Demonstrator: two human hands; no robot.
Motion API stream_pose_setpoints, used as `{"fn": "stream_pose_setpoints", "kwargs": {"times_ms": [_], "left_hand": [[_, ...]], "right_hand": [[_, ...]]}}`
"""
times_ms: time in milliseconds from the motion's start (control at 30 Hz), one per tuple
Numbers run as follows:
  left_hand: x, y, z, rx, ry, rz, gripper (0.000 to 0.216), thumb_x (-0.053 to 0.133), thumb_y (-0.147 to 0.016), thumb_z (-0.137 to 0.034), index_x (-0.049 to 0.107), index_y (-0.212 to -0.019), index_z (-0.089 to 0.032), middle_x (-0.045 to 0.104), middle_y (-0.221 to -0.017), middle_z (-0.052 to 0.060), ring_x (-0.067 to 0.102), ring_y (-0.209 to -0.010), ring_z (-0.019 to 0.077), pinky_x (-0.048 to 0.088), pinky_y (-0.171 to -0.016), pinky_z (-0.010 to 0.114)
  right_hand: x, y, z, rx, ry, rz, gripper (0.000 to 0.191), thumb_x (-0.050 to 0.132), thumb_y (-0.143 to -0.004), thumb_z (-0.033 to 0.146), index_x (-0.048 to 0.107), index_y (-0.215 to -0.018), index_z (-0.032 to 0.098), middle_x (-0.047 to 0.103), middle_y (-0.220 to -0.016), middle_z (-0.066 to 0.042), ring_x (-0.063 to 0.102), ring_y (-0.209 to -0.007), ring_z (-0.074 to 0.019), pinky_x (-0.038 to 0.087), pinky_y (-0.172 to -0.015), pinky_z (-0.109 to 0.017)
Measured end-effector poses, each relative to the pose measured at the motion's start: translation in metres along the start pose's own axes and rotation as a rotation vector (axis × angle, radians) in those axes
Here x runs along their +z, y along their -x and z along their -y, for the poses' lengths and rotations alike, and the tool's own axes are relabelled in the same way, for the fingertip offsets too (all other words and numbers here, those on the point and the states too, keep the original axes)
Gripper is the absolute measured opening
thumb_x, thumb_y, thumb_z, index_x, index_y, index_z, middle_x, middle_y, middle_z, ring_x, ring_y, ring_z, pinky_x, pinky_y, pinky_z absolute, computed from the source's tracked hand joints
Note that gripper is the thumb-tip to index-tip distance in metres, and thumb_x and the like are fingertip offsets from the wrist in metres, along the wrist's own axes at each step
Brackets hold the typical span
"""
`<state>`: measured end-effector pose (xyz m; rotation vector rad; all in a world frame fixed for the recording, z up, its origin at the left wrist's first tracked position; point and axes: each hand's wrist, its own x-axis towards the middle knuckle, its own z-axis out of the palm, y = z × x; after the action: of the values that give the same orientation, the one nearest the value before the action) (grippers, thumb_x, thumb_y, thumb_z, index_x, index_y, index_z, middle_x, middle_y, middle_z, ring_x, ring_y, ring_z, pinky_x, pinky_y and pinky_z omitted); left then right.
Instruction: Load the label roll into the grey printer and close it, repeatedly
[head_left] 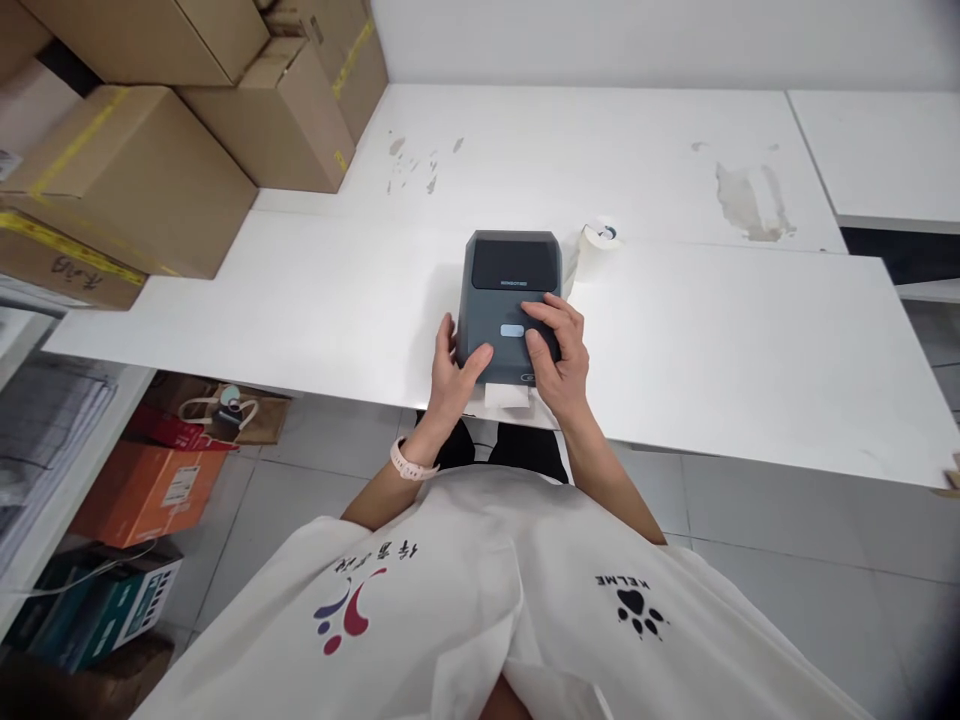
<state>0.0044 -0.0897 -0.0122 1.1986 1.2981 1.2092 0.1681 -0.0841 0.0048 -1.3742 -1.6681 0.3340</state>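
Note:
A dark grey label printer (491, 310) sits on the white table near its front edge, with a light button on its top. My left hand (456, 370) grips its left side, thumb on the top face and fingers down along the side. My right hand (561, 350) is on its right side, with bent fingers and thumb over the top just right of the button. From the printer's front edge a small white label (507, 396) sticks out. Behind it, to the right, stands a roll of white label paper (598, 250), its strip leading toward the printer's back.
Cardboard boxes (142, 180) are stacked at the table's left end. The white table (720, 350) stretches right, with stained patches toward the wall. On the floor at lower left are an orange box (150, 490) and a paper bag (262, 425).

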Motion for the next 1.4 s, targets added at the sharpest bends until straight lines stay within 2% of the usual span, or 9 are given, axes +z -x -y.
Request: {"fn": "stream_pose_setpoints", "kwargs": {"times_ms": [67,133,300,467,700,867,1033,1267,1400], "left_hand": [[0.0,0.023,0.008,0.071,-0.106,-0.234,0.066,0.073,-0.079,-0.055,0.052,-0.134,-0.026,0.054,-0.142,0.01,0.053,-0.128,0.0242,0.043,-0.106,0.037],[0.001,0.044,0.014,0.071,-0.128,-0.316,0.038,0.069,-0.081,-0.056,0.063,-0.094,-0.021,0.065,-0.095,0.005,0.059,-0.088,0.0163,0.047,-0.084,0.031],[0.007,0.05,0.011,-0.304,0.186,0.195,0.047,0.06,-0.085,-0.058,0.055,-0.061,-0.018,0.051,-0.057,-0.002,0.041,-0.052,0.008,0.031,-0.052,0.025],[0.006,0.036,-0.002,-0.433,0.276,0.217,0.044,0.074,-0.073,-0.054,0.054,-0.059,-0.018,0.046,-0.048,-0.006,0.035,-0.045,0.0048,0.024,-0.047,0.023],[-0.004,0.039,0.001,-0.258,0.125,0.154,0.049,0.066,-0.083,-0.057,0.06,-0.056,-0.017,0.053,-0.05,-0.003,0.041,-0.045,0.0056,0.031,-0.047,0.023],[-0.018,0.029,-0.001,-0.071,0.186,-0.131,0.048,0.059,-0.09,-0.053,0.062,-0.056,-0.018,0.046,-0.048,-0.003,0.041,-0.046,0.0071,0.032,-0.047,0.023],[-0.034,0.014,-0.002,-0.016,0.166,-0.185,0.046,0.056,-0.091,-0.052,0.065,-0.061,-0.018,0.048,-0.052,-0.001,0.042,-0.048,0.0081,0.033,-0.046,0.023],[-0.029,-0.029,-0.009,0.01,-0.014,-0.145,0.021,0.059,-0.089,-0.039,0.068,-0.092,-0.021,0.068,-0.089,0.005,0.06,-0.076,0.0131,0.046,-0.062,0.024],[-0.015,-0.063,-0.012,-0.022,-0.201,-0.002,0.048,0.067,-0.083,-0.042,0.058,-0.127,-0.025,0.061,-0.137,0.011,0.06,-0.119,0.0237,0.052,-0.086,0.032]], "right_hand": [[0.001,0.0,-0.002,-0.023,-0.072,-0.041,0.035,0.038,-0.104,0.035,0.057,-0.132,0.029,0.066,-0.133,-0.009,0.045,-0.143,-0.0258,0.038,-0.119,-0.051],[0.002,0.0,-0.003,-0.058,-0.151,-0.096,0.028,0.043,-0.103,0.037,0.061,-0.123,0.029,0.069,-0.127,-0.007,0.049,-0.139,-0.0252,0.04,-0.117,-0.05],[0.005,-0.001,-0.009,-0.105,-0.162,-0.129,0.023,0.046,-0.103,0.038,0.065,-0.109,0.027,0.072,-0.122,-0.007,0.053,-0.136,-0.0257,0.041,-0.115,-0.052],[0.004,0.001,-0.013,-0.205,-0.038,-0.099,0.03,0.044,-0.104,0.039,0.072,-0.103,0.027,0.071,-0.124,-0.005,0.053,-0.136,-0.0253,0.041,-0.114,-0.049],[-0.002,0.0,-0.009,-0.253,0.277,-0.037,0.024,0.047,-0.103,0.036,0.071,-0.107,0.031,0.07,-0.131,-0.001,0.054,-0.136,-0.024,0.016,-0.124,-0.054],[-0.001,0.01,-0.004,-0.209,0.261,-0.059,0.033,0.044,-0.099,0.046,0.065,-0.117,0.027,0.058,-0.146,-0.008,0.044,-0.144,-0.0294,0.023,-0.122,-0.054],[-0.003,0.006,0.003,-0.283,0.068,-0.206,0.046,0.03,-0.1,0.045,0.048,-0.139,0.029,0.048,-0.151,-0.01,0.04,-0.146,-0.0321,0.03,-0.119,-0.057],[-0.019,-0.09,0.021,-0.317,0.015,-0.306,0.056,0.01,-0.103,0.049,0.036,-0.149,0.029,0.043,-0.153,-0.01,0.035,-0.148,-0.0317,0.03,-0.119,-0.058],[-0.025,-0.158,0.021,-0.27,0.021,-0.324,0.054,0.01,-0.104,0.055,0.05,-0.133,0.033,0.058,-0.137,-0.008,0.052,-0.132,-0.0222,0.041,-0.115,-0.044]]}}
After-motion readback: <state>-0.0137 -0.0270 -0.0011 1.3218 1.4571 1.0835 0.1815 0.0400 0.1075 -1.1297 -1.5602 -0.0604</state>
